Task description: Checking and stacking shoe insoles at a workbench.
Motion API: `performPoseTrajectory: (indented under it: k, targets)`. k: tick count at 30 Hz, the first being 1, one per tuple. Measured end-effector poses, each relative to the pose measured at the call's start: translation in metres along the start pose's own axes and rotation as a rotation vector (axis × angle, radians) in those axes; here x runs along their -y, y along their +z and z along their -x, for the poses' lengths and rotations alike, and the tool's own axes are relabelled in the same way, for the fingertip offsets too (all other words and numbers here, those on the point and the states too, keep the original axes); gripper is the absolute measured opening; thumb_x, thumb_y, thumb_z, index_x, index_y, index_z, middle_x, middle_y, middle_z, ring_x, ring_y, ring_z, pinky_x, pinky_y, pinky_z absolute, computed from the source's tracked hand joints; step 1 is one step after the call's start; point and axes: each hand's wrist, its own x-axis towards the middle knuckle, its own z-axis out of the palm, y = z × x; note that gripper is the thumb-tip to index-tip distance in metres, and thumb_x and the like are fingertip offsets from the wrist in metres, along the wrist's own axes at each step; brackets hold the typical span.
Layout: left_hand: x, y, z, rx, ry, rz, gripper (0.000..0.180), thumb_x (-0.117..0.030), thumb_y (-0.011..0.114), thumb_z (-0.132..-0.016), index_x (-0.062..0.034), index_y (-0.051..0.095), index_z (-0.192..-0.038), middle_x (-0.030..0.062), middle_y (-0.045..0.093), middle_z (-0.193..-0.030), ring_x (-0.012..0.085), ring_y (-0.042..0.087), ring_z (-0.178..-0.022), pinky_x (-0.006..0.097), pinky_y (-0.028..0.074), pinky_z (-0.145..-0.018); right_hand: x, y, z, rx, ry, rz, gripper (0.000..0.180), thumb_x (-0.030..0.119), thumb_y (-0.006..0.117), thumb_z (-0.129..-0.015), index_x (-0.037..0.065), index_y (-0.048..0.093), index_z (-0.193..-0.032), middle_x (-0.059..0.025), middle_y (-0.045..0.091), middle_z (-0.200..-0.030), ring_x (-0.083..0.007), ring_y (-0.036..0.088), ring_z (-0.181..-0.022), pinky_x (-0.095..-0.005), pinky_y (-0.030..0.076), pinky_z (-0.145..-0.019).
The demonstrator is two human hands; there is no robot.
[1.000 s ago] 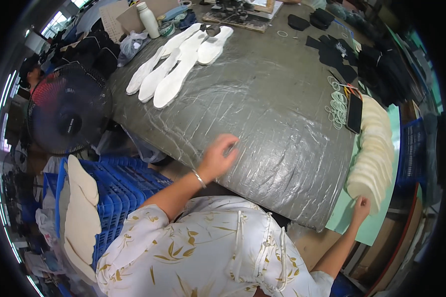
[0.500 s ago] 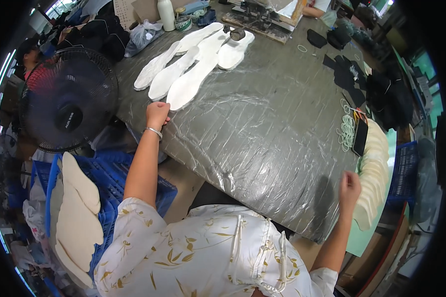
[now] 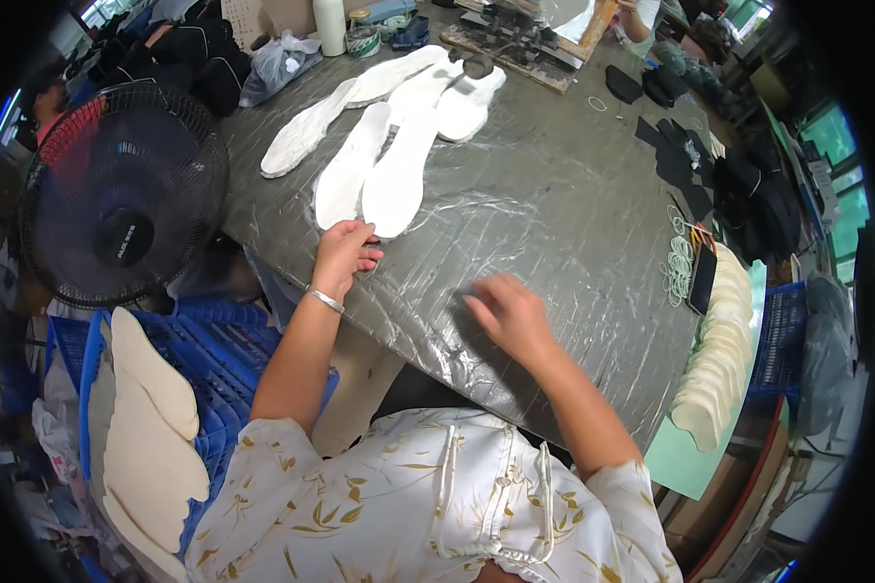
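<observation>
The white insoles (image 3: 396, 185) lie on the left part of the table (image 3: 554, 214), some with their edges on top of each other. The left hand (image 3: 345, 255) touches the near ends of the front two. Its thumb is by the edge and its fingers are a little bent, but I cannot tell if they pinch. The right hand (image 3: 515, 316) is over the front of the table, fingers loosely spread, with nothing seen in it.

To handle an insole well, I would take just its end with a light touch, slide it flat, and not bend it or drag the next one along.

The insoles look thin and soft, with round ends and a slim middle. A dark lump (image 3: 477, 66) sits on their far ends. The table is grey, with shiny, wrinkled plastic on top. Along the table's right edge, cream pads (image 3: 717, 360) lean in a wavy row on a smooth green sheet (image 3: 688, 464), near a flat black phone (image 3: 703, 279) and thin, curly pale cords (image 3: 678, 272). Left of the table are blue plastic crates (image 3: 226, 352) with flat cream pieces (image 3: 151, 452), and a round black fan (image 3: 124, 194).
</observation>
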Motion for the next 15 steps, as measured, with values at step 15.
performPoseTrajectory:
  k: [15]
  targets:
    - [-0.005,-0.041,-0.012,-0.210,0.218,-0.273,0.031,-0.024,0.063,-0.095,0.0054,0.065,-0.104,0.0115,0.070,-0.087,0.0144,0.064,-0.053,0.026,0.049,-0.042,0.000,0.079,-0.123,-0.190,-0.192,0.177,0.013,0.017,0.070,-0.084,0.005,0.063,-0.086,-0.0115,0.065,-0.084,-0.0293,0.067,-0.073,-0.0399,0.055,-0.064]
